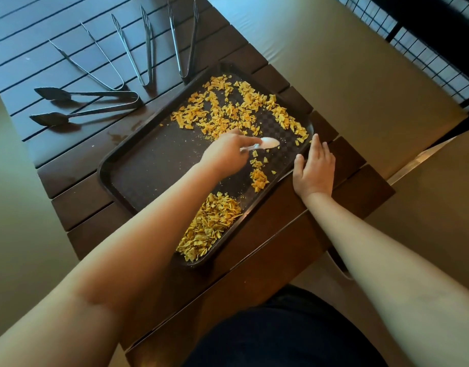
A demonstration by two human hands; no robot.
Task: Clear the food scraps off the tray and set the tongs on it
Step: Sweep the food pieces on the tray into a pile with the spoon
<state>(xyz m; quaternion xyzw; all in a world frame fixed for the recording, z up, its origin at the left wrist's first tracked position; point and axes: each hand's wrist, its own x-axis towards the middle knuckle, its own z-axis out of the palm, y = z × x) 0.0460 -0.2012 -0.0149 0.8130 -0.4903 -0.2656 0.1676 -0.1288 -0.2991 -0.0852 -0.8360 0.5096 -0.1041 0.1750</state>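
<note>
Dark wooden slats made up the table [77,165], with a brown tray [138,178] set diagonally across the middle of the frame. At centre, the left hand [222,154] gripped a white spoon [265,144] whose bowl pointed toward the right of the frame over the tray, with orange food scraps [238,112] scattered just above it and a heap [212,226] below it near the tray's lower corner, while the right hand [314,168] lay flat, fingers straight, against the tray's right rim. Four tongs [146,49] lay on the table at upper left, off the tray: three ran up the frame with joined ends toward the tray, the fourth lay crosswise, its scoop ends pointing left.
</note>
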